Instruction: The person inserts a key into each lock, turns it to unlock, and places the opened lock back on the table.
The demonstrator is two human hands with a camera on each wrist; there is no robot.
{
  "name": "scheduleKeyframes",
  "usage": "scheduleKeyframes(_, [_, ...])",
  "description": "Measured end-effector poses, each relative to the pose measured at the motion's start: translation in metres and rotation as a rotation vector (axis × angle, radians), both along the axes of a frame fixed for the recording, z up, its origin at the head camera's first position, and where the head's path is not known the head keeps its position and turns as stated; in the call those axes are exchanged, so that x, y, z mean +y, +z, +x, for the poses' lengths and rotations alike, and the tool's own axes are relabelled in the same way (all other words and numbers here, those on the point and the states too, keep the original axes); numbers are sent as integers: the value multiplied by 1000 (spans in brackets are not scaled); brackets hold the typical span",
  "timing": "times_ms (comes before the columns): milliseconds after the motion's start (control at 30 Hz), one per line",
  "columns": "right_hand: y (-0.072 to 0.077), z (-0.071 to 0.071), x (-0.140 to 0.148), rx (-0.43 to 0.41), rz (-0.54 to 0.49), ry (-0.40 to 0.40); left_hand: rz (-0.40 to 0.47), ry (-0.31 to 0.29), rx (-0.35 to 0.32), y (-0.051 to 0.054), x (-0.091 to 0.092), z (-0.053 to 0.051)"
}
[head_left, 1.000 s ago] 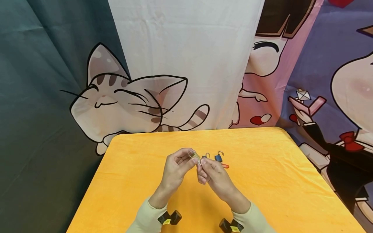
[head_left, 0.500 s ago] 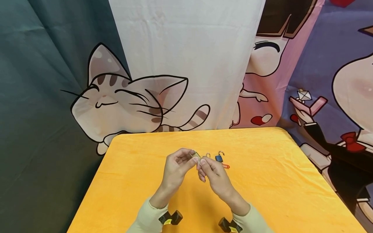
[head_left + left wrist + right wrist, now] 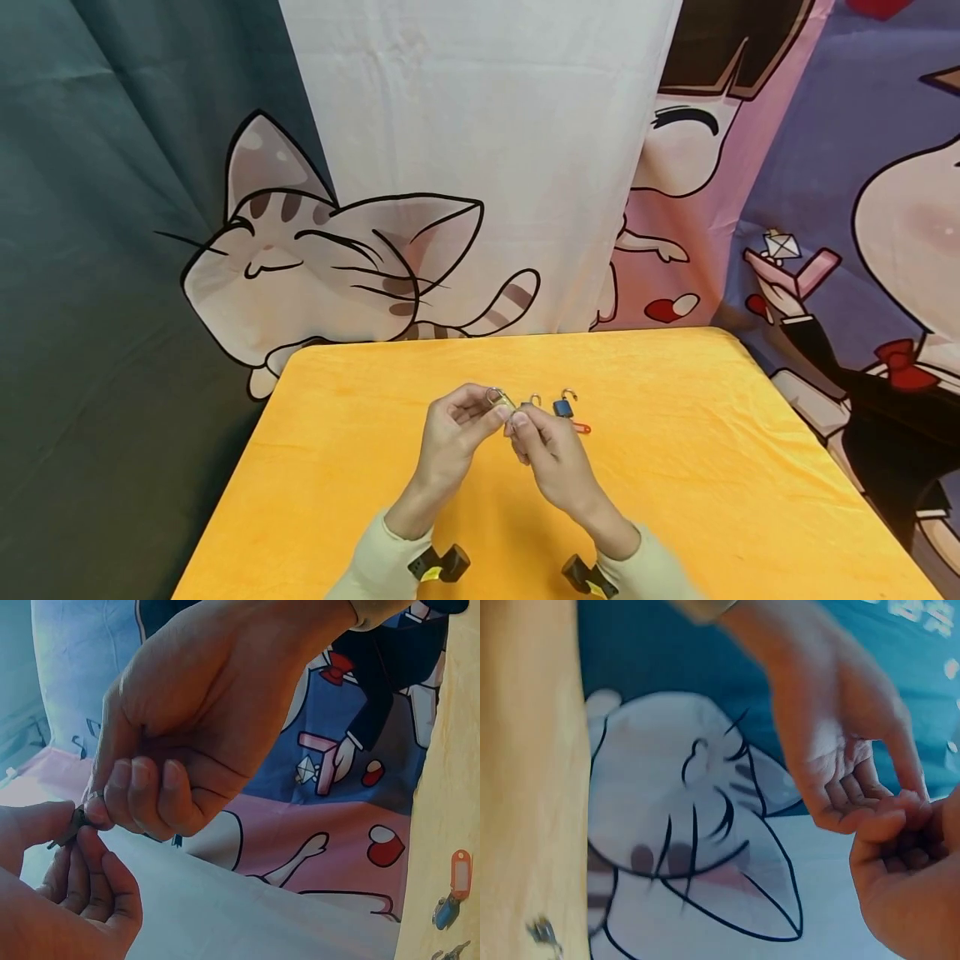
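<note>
A small brass padlock point(image 3: 502, 402) with a silvery shackle is pinched between the thumb and fingers of my left hand point(image 3: 444, 440), just above the table. At the padlock's lower end, my right hand point(image 3: 558, 458) pinches a small item that looks like a key, almost wholly hidden by the fingertips. The left wrist view has the dark padlock edge point(image 3: 67, 829) between the left fingertips, touching the right fingers. Fingers cover the contact in the right wrist view. Just beyond the right hand lies another padlock point(image 3: 527, 405), partly covered, its shackle swung up.
A blue padlock point(image 3: 562, 407) with a raised shackle lies right of the hands. Beside it is a red key tag point(image 3: 581, 428), partly hidden by the right hand in the head view. The yellow-covered table point(image 3: 337, 450) ends at a printed curtain point(image 3: 480, 167).
My right hand has turned slightly at the padlock's end, its lower fingers drawing up and inward. The left hand and brass padlock stay nearly in place.
</note>
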State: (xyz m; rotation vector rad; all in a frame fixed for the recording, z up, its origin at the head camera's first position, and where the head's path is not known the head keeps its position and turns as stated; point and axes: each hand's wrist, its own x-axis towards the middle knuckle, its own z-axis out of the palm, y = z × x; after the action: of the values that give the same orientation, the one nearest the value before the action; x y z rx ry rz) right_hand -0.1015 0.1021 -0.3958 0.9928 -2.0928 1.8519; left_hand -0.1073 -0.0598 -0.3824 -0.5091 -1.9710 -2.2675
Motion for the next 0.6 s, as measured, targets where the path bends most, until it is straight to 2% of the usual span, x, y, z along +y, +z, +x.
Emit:
scheduleKeyframes(67, [0, 0, -2, 78, 36, -62, 7, 7, -10, 0, -1, 0])
scheduleKeyframes(133, [0, 0, -2, 64, 33, -52, 9, 5, -14, 0, -1, 0])
scheduleKeyframes(200, [0, 0, -1, -29, -4, 20, 8, -5, -13, 0, -1, 0])
scheduleKeyframes(333, [1, 2, 2, -325, -172, 261, 15, -34, 7, 1, -2, 1])
scheduleKeyframes(400, [1, 2, 3, -416, -236, 341, 24, -46, 14, 0, -2, 1])
scheduleKeyframes(433, [1, 2, 4, -436, -255, 364, 30, -50, 15, 0, -2, 1])
scheduleKeyframes(500, [1, 1, 4, -419, -252, 367, 37, -56, 11, 0, -2, 1])
scheduleKeyframes(600, [-1, 1, 3, -372, -219, 315, 42, -61, -19, -3, -2, 1])
